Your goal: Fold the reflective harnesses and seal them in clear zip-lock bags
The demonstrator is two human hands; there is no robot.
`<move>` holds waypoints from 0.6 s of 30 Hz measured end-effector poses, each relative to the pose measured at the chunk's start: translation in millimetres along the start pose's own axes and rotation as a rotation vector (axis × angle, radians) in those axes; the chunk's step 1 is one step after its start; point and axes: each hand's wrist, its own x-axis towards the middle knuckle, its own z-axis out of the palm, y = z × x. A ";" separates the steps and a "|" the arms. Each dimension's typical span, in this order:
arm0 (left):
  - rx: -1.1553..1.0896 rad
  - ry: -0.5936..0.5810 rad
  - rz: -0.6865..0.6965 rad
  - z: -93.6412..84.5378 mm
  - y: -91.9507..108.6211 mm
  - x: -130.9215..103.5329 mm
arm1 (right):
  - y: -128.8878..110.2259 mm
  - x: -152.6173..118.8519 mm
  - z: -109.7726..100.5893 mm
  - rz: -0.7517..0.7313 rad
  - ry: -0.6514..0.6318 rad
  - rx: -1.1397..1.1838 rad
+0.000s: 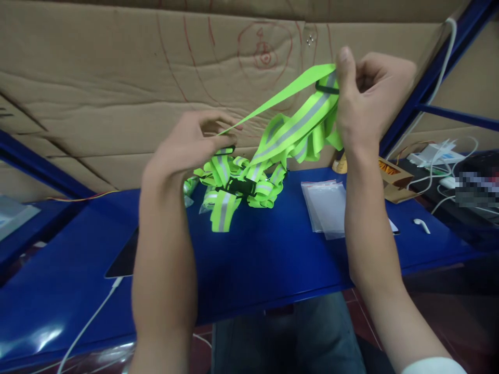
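Note:
A neon-green reflective strap [300, 122] with a grey stripe hangs in loops between my two hands, above the blue table. My right hand [370, 88], raised higher, is closed on the bunched strap beside a black slider buckle [326, 88]. Lower on the left, my left hand [198, 135] pinches a stretched run of the same strap between thumb and fingers. Just under its fingertips is another black slider [225, 151]. Below, the strap's lower coils and a black buckle [240, 187] hang over or rest on the table; which one I cannot tell.
Clear plastic bags [325, 208] lie on the blue table [268, 259], right of the strap. A white earbud [421, 225], an open cardboard box [395, 179] and white cables are farther right. A dark tablet-like device [122, 257] with a cable [93, 317] sits left. Cardboard [117, 78] walls the back.

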 end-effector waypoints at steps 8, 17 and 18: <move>-0.110 0.282 -0.182 12.0 6.5 0.1 | -2.3 -4.9 0.1 -0.094 0.639 -0.248; -0.639 -0.025 -0.232 23.3 13.8 10.3 | 10.5 -1.9 10.2 0.047 -0.008 -0.276; -0.638 0.007 -0.213 23.3 14.8 11.4 | -0.5 -6.2 9.1 -0.008 -0.121 -0.189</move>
